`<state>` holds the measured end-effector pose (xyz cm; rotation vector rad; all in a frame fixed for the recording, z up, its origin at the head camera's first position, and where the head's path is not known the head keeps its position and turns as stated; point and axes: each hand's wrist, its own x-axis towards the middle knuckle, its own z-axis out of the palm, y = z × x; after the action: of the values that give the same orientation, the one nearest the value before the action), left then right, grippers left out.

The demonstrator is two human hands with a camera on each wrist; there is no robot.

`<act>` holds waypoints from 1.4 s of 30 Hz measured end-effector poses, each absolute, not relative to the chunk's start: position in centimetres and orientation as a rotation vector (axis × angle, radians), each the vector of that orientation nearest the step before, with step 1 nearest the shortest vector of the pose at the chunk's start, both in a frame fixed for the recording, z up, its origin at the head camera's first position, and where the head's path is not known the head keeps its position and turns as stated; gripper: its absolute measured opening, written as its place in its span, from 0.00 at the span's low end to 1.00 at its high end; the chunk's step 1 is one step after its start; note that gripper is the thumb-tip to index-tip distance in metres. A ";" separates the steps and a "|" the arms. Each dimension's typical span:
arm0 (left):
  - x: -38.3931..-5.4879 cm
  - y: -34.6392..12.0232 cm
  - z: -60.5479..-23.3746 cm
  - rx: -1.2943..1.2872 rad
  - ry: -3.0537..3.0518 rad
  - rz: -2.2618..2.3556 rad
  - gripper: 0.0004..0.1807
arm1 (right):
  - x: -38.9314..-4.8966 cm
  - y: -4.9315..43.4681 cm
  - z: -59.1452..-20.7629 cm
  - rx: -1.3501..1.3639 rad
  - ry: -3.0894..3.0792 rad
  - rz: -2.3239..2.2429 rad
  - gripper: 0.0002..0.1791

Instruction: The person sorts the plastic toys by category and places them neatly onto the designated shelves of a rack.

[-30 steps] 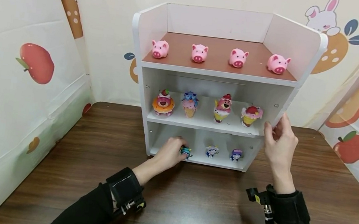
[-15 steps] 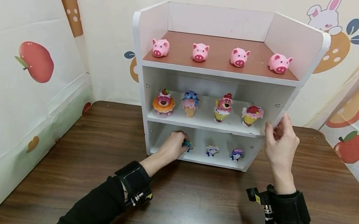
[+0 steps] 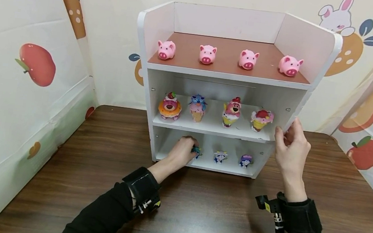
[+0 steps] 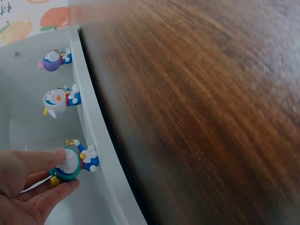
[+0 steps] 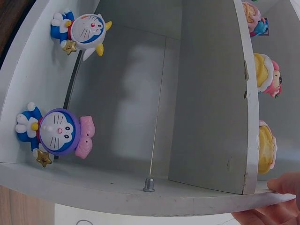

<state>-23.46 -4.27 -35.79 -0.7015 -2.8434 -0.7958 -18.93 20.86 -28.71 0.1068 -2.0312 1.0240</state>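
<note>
My left hand (image 3: 183, 152) reaches into the bottom level of a white shelf unit (image 3: 212, 132). Its thumb and fingers pinch the head of a small blue cat figurine with a teal hood (image 4: 69, 164), whose feet are at the shelf floor near the front lip. In the head view the fingers cover much of it. Beside it stand a white-hooded cat figurine (image 3: 220, 157) and a purple-hooded one (image 3: 245, 161), both upright. My right hand (image 3: 291, 154) grips the right side panel of the shelf unit, thumb on the front edge and fingers outside, at middle-shelf height.
Several pink pig figurines (image 3: 207, 55) line the brown top level. The middle level bears a doughnut figurine (image 3: 170, 106), a blue ice-cream figurine (image 3: 197, 108) and two cup-shaped dessert figurines (image 3: 231, 112). The unit stands on a dark wood table (image 3: 209, 212) before patterned wall sheets (image 3: 113, 26).
My left hand has moved slightly right and deeper into the bottom level, shifting the teal-hooded figurine a little and turning it upright. The right hand keeps its grip on the side panel.
</note>
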 end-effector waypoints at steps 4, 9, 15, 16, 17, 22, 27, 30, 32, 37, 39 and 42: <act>-23.4 -4.2 -35.8 -0.698 -2.853 -0.775 0.11 | -18.9 20.9 -28.7 0.105 -2.033 1.025 0.21; -23.3 -4.3 -35.6 -0.698 -2.876 -0.742 0.13 | -18.9 20.9 -28.7 0.114 -2.027 1.033 0.21; -23.1 -4.7 -35.3 -0.666 -2.889 -0.760 0.16 | -19.0 20.9 -28.7 0.109 -2.030 1.039 0.21; -23.1 -4.8 -35.3 -0.662 -2.886 -0.765 0.17 | -19.0 20.9 -28.7 0.107 -2.031 1.039 0.21; -23.0 -5.0 -35.2 -0.658 -2.884 -0.770 0.17 | -19.0 20.9 -28.7 0.105 -2.032 1.037 0.21; -22.8 -5.6 -34.8 -0.683 -2.848 -0.790 0.16 | -19.0 20.9 -28.7 0.100 -2.038 1.034 0.22; -21.9 -6.3 -34.3 -0.743 -2.801 -0.757 0.14 | -19.0 20.9 -28.7 0.103 -2.034 1.030 0.22; -21.2 -6.9 -33.9 -0.777 -2.795 -0.722 0.13 | -19.0 20.9 -28.7 0.108 -2.031 1.027 0.21; -20.7 -7.3 -33.6 -0.800 -2.797 -0.702 0.13 | -19.0 21.0 -28.7 0.110 -2.030 1.024 0.21; -19.6 -8.7 -33.3 -0.865 -2.816 -0.729 0.12 | -19.0 21.0 -28.7 0.111 -2.033 1.020 0.22; -19.2 -9.3 -33.5 -0.902 -2.811 -0.730 0.11 | -19.0 21.0 -28.7 0.113 -2.033 1.024 0.22; -18.6 -10.3 -33.7 -0.951 -2.800 -0.704 0.09 | -18.9 21.0 -28.7 0.116 -2.031 1.033 0.22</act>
<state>-18.56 -10.25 -33.68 -0.9514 -2.7998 -0.7041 -18.95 20.98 -28.68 0.1160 -2.0313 1.0328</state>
